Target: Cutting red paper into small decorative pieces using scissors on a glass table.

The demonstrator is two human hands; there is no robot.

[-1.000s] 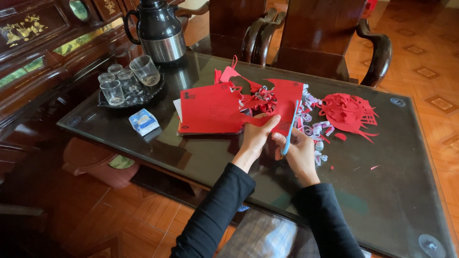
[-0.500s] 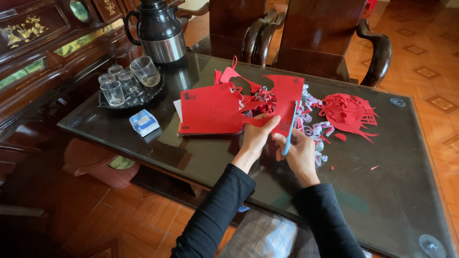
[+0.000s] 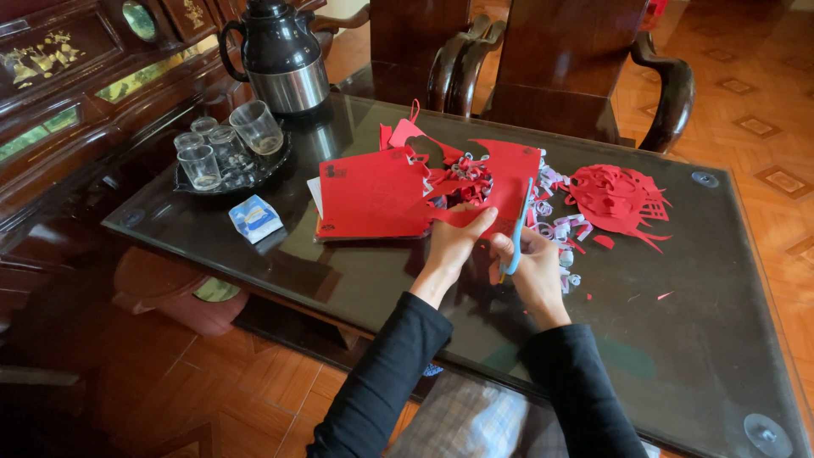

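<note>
My left hand (image 3: 452, 244) pinches the lower edge of a red paper sheet (image 3: 505, 180) held above the dark glass table (image 3: 356, 280). My right hand (image 3: 534, 270) grips blue-handled scissors (image 3: 516, 229) whose blades point up into that sheet. Just left of the hands lies a stack of red paper (image 3: 373, 195). A finished red paper cutout (image 3: 617, 200) rests to the right, with pale curled paper scraps (image 3: 555, 222) between it and my hands.
A black tray with several small glasses (image 3: 225, 153) sits at the back left beside a black and steel jug (image 3: 280, 53). A small blue and white packet (image 3: 253, 217) lies near the left edge. Dark wooden chairs (image 3: 560, 72) stand behind the table.
</note>
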